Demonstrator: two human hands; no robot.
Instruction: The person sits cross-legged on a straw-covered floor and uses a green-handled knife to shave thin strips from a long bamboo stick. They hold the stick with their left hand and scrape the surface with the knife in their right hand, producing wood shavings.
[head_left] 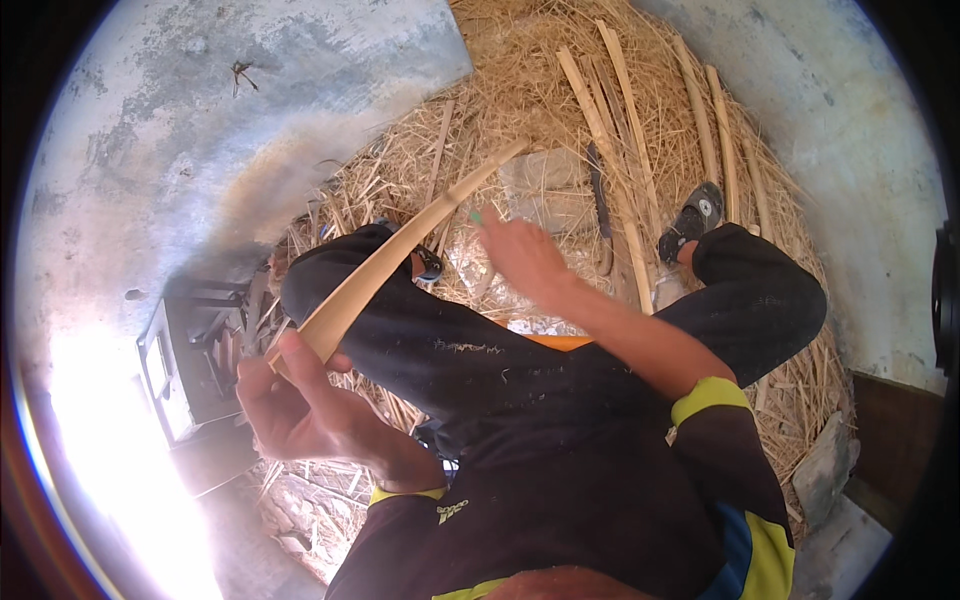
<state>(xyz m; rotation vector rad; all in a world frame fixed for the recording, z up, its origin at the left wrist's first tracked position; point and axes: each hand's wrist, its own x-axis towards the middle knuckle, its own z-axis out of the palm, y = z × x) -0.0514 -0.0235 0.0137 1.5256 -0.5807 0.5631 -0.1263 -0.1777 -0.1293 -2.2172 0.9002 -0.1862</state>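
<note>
A long pale strip [385, 265], which looks like split bamboo, slants up and to the right across my left knee. Its wide near end is pinched between the thumb and fingers of my left hand [315, 415]; its narrow far end reaches over the shavings. My right hand [525, 260] is closed, just right of the strip's middle and apart from it. A small green bit [475, 216] shows at its fingers; what it belongs to is hidden. Beyond that hand a flat stone block [548, 180] lies on the floor between my feet.
Straw-like shavings [510, 60] cover the floor. Several long strips [632, 120] lie at the far right, beside a dark, narrow, curved tool [600, 195]. Pale walls [850, 120] curve around both sides. A box-like cabinet [190, 365] stands at left near bright light.
</note>
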